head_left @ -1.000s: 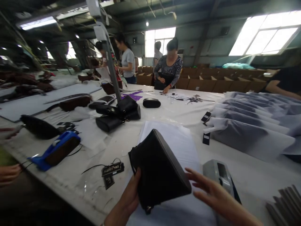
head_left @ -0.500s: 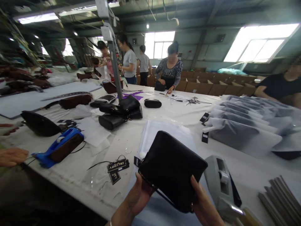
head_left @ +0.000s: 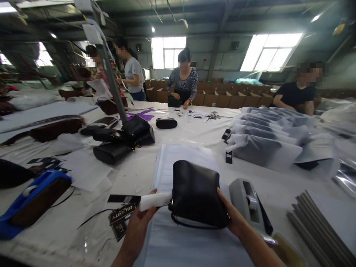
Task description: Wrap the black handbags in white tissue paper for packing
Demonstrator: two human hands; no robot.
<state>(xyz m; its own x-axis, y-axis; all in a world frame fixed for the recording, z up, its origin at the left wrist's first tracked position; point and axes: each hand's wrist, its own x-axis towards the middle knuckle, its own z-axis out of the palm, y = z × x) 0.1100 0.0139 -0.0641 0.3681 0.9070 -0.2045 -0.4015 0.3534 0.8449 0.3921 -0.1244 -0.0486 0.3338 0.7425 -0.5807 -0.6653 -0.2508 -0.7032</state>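
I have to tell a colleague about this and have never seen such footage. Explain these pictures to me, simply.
There is no machine here: these are a person's own two hands. One camera, worn on that person's head, looks forward and down, so you see roughly what they see.

The left hand pinches a white strip beside the black bag. The right hand holds the bag's right side.

Below the bag, white sheets lie on the table. Around them are black tags, a blue dispenser, a grey dispenser, more black bags and wrapped items. Co-workers stand beyond.
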